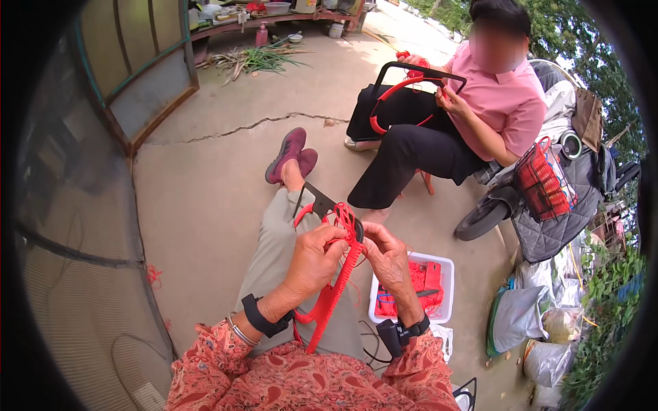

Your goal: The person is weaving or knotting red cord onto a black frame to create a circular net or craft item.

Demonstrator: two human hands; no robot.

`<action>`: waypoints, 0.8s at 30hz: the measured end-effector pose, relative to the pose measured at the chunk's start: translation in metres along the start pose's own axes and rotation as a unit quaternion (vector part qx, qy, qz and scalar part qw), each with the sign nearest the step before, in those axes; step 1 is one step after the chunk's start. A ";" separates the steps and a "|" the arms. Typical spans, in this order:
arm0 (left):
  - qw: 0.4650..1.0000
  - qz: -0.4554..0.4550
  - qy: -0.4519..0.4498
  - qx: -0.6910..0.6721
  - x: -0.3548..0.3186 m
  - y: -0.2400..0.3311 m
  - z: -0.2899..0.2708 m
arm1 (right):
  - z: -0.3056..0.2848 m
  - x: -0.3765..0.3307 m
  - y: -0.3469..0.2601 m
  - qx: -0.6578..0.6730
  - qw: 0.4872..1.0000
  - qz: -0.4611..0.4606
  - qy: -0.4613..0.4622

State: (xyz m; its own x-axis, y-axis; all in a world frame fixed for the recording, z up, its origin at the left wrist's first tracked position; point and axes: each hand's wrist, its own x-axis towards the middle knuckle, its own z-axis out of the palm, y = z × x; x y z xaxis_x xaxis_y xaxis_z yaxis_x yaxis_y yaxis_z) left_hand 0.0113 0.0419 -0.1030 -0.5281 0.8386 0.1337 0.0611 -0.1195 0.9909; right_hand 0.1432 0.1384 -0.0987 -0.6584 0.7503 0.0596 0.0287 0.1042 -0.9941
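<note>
Over my lap is a black frame [312,194] with a long red cord-wrapped bar [332,298] slanting down toward me. A loose bunch of red cord [343,216] is gathered at the bar's upper end. My left hand [314,262] is closed, its fingers pinching the red cord beside the bar. On the other side, my right hand [388,255] grips the frame at its black corner, thumb and fingers pressed close to the cord. The exact finger contact is partly hidden.
A white plastic bin [450,291] of red cord stands by my right forearm. Across from me sits a co-worker in a pink shirt [504,89], holding another black-and-red frame [418,72]. Filled sacks [521,315] lie at right; a screen door [75,260] is at left.
</note>
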 end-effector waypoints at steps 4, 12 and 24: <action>0.969 0.136 -0.048 0.202 0.000 0.001 0.004 | 0.003 -0.007 0.008 0.015 0.997 0.050 -0.052; 0.995 -0.035 -0.089 -0.009 -0.012 0.017 -0.001 | -0.049 -0.021 0.016 0.220 0.972 -0.002 0.078; 0.868 -0.268 -0.166 -0.383 -0.003 0.020 0.003 | -0.265 -0.151 0.109 0.520 0.696 -0.077 0.490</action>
State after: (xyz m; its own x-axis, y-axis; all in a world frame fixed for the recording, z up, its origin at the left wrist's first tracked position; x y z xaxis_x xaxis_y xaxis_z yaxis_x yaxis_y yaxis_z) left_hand 0.0170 0.0386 -0.0840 -0.0253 0.9748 -0.2217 -0.7658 0.1237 0.6311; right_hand 0.4446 0.2092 -0.1919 0.2498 0.9202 -0.3013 -0.8802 0.0861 -0.4667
